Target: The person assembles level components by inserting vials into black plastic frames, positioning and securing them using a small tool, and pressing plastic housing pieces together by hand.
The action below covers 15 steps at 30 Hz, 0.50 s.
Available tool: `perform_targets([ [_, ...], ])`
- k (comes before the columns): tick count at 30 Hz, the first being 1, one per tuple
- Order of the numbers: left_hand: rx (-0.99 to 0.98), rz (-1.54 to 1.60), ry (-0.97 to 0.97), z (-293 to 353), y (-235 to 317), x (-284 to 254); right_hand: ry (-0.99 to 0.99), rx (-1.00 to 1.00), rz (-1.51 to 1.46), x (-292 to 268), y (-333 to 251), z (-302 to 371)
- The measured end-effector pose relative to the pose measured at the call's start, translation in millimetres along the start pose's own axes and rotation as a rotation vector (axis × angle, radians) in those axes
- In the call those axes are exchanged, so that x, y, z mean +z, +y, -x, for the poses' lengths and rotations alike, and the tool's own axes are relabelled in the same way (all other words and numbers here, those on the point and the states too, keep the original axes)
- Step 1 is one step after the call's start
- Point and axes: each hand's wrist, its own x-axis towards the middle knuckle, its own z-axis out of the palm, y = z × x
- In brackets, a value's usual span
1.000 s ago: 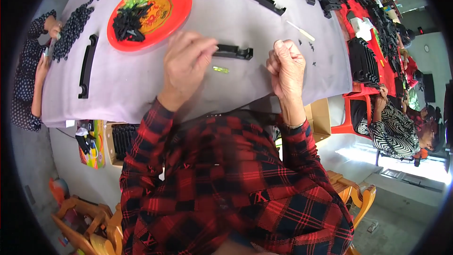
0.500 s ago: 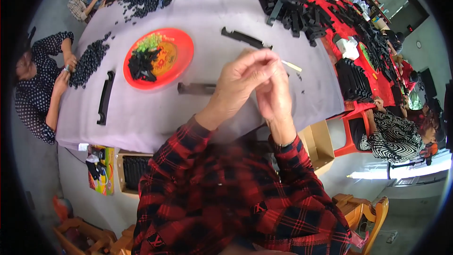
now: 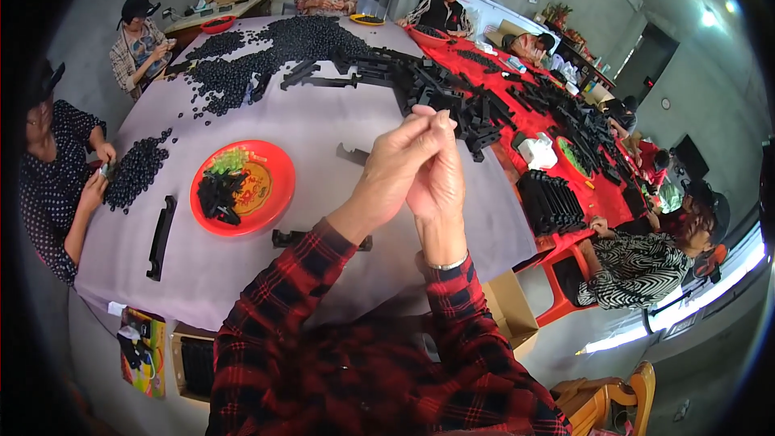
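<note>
black bar (image 3: 353,154), one, hooked at the visible end: on the pale tablecloth (image 3: 210,268), partly hidden behind the left hand (image 3: 389,173). left hand and right hand (image 3: 441,194), a pair: raised above the cloth, pressed together, fingertips (image 3: 443,119) meeting; whether anything is pinched between them, cannot be told. second bar (image 3: 288,238): crossed by the left forearm (image 3: 295,281). red plate (image 3: 282,188), one: left of the hands, bearing black pieces (image 3: 219,198) and green pieces (image 3: 228,162). third bar (image 3: 161,238): left of the plate. black heap (image 3: 299,42): toward the far side.
</note>
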Motion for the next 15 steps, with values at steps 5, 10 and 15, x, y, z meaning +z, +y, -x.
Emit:
perform_targets([
  [5,-0.053,0.194,-0.022,10,6,-13,0.056,0.105,-0.043,-12,1,22],
  [10,-0.132,-0.015,0.047,13,9,-7,0.078,0.155,-0.084,-21,13,36],
  [15,-0.167,0.144,0.02,17,-7,-6,0.113,0.121,-0.058,-31,17,24],
])
